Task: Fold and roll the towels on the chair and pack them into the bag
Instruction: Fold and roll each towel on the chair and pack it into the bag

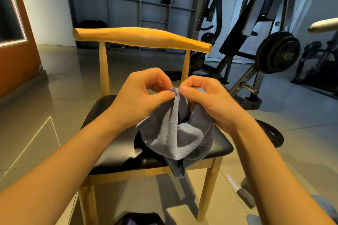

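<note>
A grey-blue towel (178,133) hangs crumpled above the black seat of a wooden chair (109,155). My left hand (144,93) pinches its top edge between thumb and fingers. My right hand (206,97) pinches the same edge right beside it, with more cloth bunched in its palm. The towel's lower end droops past the seat's front edge. A dark item (140,142) lies on the seat behind the towel, mostly hidden. At the bottom edge a dark bag-like thing (140,219) shows on the floor, holding something bluish.
The chair's wooden backrest (142,37) crosses just beyond my hands. A weight machine with plates (278,52) stands to the right, and a weight plate (270,133) lies on the floor beside the seat. Grey shelving (135,5) lines the far wall. An orange door (16,42) is at left.
</note>
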`<state>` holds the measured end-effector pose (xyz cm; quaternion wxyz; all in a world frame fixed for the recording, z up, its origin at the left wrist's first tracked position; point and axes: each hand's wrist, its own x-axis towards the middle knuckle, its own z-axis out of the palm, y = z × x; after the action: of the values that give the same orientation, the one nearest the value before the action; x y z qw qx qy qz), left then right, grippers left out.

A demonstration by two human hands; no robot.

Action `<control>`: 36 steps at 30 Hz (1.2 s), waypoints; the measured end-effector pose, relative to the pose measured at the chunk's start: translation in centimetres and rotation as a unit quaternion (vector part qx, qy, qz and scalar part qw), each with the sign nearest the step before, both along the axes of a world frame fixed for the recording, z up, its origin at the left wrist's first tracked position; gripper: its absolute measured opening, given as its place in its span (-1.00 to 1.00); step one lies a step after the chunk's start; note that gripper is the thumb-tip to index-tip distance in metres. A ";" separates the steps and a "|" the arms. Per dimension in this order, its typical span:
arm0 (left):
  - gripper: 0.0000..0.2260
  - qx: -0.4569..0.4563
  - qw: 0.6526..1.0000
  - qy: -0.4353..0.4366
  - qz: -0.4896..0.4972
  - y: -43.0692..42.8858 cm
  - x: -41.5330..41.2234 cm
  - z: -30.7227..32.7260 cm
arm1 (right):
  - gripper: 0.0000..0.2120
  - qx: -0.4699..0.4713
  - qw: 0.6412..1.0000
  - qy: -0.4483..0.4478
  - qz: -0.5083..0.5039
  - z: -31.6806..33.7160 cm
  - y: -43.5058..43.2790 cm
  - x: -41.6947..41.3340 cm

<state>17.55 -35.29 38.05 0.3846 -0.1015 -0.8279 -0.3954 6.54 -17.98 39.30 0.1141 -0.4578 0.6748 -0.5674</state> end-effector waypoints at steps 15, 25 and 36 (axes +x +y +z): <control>-0.89 0.284 0.942 -0.132 0.120 -8.4 -1.2 -4.6 | -0.70 -0.172 0.955 -0.221 -0.100 -4.8 4.0 -6.0; -0.91 0.345 0.925 -0.104 0.117 -10.2 -0.1 -4.7 | -0.86 -0.131 0.961 -0.118 -0.214 -5.8 5.6 -7.8; -0.85 0.349 0.924 -0.114 0.112 -9.6 1.6 -3.3 | -0.79 -0.059 0.976 -0.086 -0.190 -3.8 7.2 -6.8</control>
<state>19.18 -44.92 34.72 0.3400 0.1780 -0.6821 -0.6224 -0.30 -10.75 35.48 0.0342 -0.2766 0.7028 -0.6545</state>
